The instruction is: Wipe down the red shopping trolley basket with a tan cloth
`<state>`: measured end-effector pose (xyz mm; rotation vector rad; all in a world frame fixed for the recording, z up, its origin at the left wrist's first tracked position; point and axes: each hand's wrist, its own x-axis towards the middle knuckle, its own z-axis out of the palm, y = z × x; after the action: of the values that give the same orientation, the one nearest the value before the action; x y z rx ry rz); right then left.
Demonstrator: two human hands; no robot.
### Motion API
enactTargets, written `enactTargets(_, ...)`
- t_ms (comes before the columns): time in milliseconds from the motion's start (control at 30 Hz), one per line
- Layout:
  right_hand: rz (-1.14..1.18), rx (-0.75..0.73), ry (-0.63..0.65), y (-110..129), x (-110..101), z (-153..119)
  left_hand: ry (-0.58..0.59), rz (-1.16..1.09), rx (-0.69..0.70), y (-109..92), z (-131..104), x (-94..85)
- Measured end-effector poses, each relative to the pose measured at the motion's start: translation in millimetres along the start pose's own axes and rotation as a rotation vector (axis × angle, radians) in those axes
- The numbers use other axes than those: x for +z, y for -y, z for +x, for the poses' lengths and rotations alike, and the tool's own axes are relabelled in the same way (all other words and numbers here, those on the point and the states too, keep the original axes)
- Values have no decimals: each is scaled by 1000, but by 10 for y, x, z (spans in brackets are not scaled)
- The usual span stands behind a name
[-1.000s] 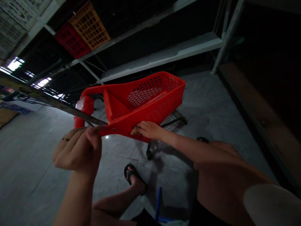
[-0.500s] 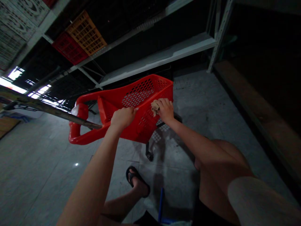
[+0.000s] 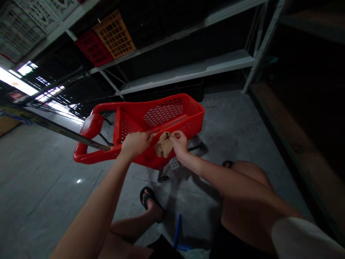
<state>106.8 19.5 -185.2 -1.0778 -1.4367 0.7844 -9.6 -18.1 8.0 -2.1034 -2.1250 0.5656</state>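
In front of me stands a red plastic shopping cart point(image 3: 126, 108), its handle to the left and its basket to the right. My left hand point(image 3: 137, 144) is closed over the near top rim of the basket. A crumpled tan cloth point(image 3: 164, 145) hangs from my right hand point(image 3: 179, 142), pinched between thumb and fingers, against the cart's near side. Whether the cloth touches the cart's wall all along I cannot tell.
A grey metal shelf rack point(image 3: 188, 73) runs behind the cart, with a yellow crate point(image 3: 115, 34) and a red crate point(image 3: 94, 48) on it. A long bar point(image 3: 59, 126) crosses the cart's handle end. Something blue point(image 3: 178, 230) stands on the floor between my legs.
My right hand has moved left and down along the near side, and the cloth now hangs more spread out. My left hand stays on the rim. The view has shifted slightly.
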Motion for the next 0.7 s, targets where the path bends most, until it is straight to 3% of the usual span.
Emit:
enactTargets(133,307,409,-331,-123,-448,355,37,7,-1,157,-240,75)
enactTargets(200,397,519,-457,-179,-745,531,45,9,-1,221,-306,100)
enactTargets(300,393,525,-667,-260,-1170,805,60,18,-6,272,-339,113)
enactTargets(400,275,447,-714,-278,-1342,948,72,22,-18,253,-319,94)
enactTargets(500,292,527,-612,-179,-1101,771,72,5,-15,168,-264,53)
enactTargets(700,465,699,-235,88,-46,-151,-41,-34,32,-120,-60,-10)
